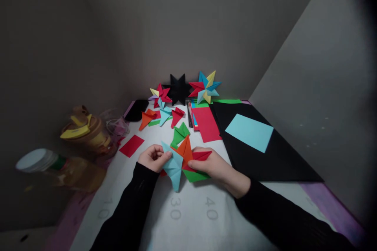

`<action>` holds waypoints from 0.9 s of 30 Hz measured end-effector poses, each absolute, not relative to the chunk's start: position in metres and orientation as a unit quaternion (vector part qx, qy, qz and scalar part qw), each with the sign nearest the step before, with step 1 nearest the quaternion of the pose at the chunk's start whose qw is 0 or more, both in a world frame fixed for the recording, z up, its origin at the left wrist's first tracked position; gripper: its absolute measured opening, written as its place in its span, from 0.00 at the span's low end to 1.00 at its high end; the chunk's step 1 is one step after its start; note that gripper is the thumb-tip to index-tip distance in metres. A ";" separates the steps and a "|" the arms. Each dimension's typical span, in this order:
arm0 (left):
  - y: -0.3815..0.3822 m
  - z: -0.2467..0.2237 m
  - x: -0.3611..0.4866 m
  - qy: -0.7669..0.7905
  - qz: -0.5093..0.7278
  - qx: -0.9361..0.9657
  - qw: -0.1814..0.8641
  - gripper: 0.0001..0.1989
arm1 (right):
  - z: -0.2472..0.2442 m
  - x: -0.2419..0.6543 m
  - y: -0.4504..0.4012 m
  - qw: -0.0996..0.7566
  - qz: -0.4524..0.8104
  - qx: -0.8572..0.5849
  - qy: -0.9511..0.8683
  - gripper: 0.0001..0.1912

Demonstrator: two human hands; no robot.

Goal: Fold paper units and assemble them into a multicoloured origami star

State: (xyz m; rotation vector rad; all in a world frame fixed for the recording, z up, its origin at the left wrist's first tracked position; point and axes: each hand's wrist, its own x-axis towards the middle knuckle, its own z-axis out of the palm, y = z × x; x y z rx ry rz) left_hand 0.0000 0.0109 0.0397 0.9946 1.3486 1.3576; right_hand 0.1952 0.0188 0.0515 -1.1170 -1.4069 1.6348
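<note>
Between my two hands is a folded paper star with light blue, orange, red and green points, held above the white sheet. My left hand pinches its light blue part between thumb and fingers. On the other side, my right hand grips the red and green points, thumb on top and fingers hidden behind. Just beyond the star lies a folded green paper piece. Farther back are folded pieces in orange, light blue and red.
Finished stars, one black and one multicoloured, lean on the back wall. A black board with a light blue sheet lies right, beside red paper. A jar and a brown container stand left.
</note>
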 end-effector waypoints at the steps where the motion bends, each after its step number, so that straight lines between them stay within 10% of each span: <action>1: 0.011 0.038 0.000 0.549 0.550 0.418 0.471 0.17 | 0.051 0.195 0.019 0.346 0.634 -0.431 -0.540 0.07; 27: 0.007 0.044 0.022 0.627 0.505 0.333 0.491 0.17 | 0.033 0.196 0.022 0.306 0.721 -0.404 -0.472 0.04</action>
